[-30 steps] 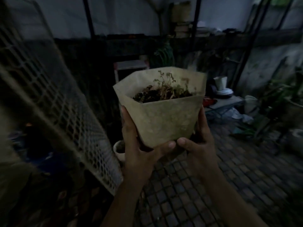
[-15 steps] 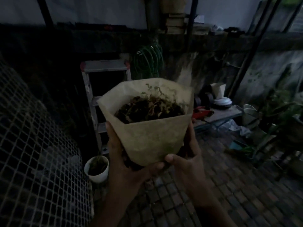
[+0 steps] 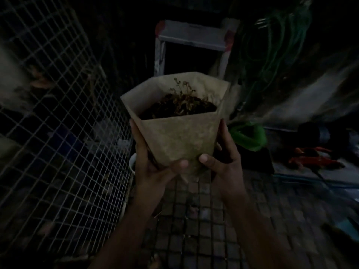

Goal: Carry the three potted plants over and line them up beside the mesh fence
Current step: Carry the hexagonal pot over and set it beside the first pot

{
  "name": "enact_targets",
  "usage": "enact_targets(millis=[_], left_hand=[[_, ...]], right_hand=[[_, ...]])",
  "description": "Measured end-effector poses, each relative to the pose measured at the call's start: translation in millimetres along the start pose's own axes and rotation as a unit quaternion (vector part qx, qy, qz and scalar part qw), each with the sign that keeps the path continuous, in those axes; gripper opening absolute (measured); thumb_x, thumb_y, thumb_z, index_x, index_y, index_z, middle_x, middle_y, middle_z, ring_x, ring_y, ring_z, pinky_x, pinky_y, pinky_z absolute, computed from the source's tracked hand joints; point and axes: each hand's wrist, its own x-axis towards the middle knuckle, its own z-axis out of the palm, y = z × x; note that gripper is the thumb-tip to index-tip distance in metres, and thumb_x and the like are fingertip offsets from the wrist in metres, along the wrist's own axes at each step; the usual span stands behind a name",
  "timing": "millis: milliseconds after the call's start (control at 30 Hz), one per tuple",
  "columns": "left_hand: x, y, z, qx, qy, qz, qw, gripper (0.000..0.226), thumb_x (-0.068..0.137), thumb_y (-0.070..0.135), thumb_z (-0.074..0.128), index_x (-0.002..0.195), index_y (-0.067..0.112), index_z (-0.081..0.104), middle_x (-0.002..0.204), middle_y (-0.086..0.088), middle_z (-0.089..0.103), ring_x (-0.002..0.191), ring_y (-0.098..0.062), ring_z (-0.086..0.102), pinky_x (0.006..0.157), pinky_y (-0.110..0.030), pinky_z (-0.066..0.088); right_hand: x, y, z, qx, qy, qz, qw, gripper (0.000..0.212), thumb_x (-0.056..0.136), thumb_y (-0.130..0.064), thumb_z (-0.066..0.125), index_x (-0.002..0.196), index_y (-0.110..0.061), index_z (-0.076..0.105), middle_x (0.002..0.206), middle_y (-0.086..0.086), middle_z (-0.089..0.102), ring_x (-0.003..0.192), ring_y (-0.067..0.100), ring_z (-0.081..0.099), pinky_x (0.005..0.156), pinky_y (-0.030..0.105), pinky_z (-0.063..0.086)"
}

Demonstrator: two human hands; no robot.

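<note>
Head view: pot point(image 3: 177, 136) upright, mouth up.

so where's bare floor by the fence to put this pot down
Bare paving lies below the pot, between the mesh fence and the person's right arm. Ahead it is crowded: a white pot at the fence foot, a stepladder behind.

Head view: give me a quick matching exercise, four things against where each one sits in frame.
Things:
1. tan pot
2. mesh fence
3. green hose
4. stepladder

Places:
A. coiled on the ground, right of the pot
B. along the left side
C. behind the pot, top centre
D. between the left hand and right hand

Pairs: 1-D, 2-B, 3-A, 4-C
</note>
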Motion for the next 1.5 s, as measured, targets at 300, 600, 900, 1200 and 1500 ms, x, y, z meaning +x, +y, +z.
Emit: enact_targets(millis=[300,600,900,1200,1500], left_hand=[[44.8,-80.0,10.0,0.038,0.167,-0.010,0.985,0.134,0.062,0.029,0.095,0.161,0.045,0.007,0.171,0.001,0.028,0.151,-0.024,0.042,0.111,-0.060,0.048],[50.0,-239.3,6.9,0.036,0.333,-0.042,0.941,0.152,0.048,0.031,0.101,0.166,0.015,0.005,0.164,-0.009,0.041,0.129,-0.003,0.062,0.090,-0.022,0.058],[-41.1,-522.3,-92.4,0.083,0.374,-0.065,0.921,0.154,0.042,0.037,0.102,0.165,0.017,0.012,0.167,-0.008,0.037,0.139,-0.011,0.056,0.093,-0.025,0.058],[-128.4,-752.4,-217.4,0.123,0.366,-0.057,0.921,0.142,0.055,0.031,0.097,0.166,0.029,0.009,0.169,-0.003,0.032,0.145,-0.018,0.050,0.094,-0.031,0.060],[-131.5,-857.9,-277.6,0.171,0.348,-0.019,0.922,0.145,0.054,0.032,0.096,0.163,0.044,0.002,0.170,0.013,0.027,0.148,-0.003,0.043,0.099,-0.016,0.054]], right_hand=[[97.7,96.3,-33.9,0.042,-0.132,0.089,0.986,0.104,0.067,-0.008,0.084,0.150,-0.048,0.036,0.153,-0.012,0.051,0.141,0.020,0.051,0.097,0.042,0.055],[154.5,273.6,-81.4,0.041,-0.286,0.243,0.926,0.100,0.059,-0.041,0.097,0.146,-0.039,0.046,0.155,0.003,0.050,0.143,0.032,0.047,0.096,0.052,0.055],[65.2,570.4,-148.6,0.029,-0.305,0.358,0.882,0.111,0.053,-0.044,0.098,0.149,-0.026,0.045,0.143,-0.004,0.061,0.136,0.024,0.055,0.086,0.036,0.059],[-34.6,826.3,-172.3,0.080,-0.304,0.399,0.861,0.079,0.053,-0.015,0.097,0.121,-0.026,0.059,0.104,-0.012,0.078,0.097,0.008,0.074,0.072,0.035,0.060],[-37.4,961.4,-157.7,0.068,-0.338,0.324,0.881,0.090,0.050,0.002,0.077,0.133,-0.022,0.050,0.122,0.006,0.070,0.116,0.031,0.063,0.080,0.041,0.058]])
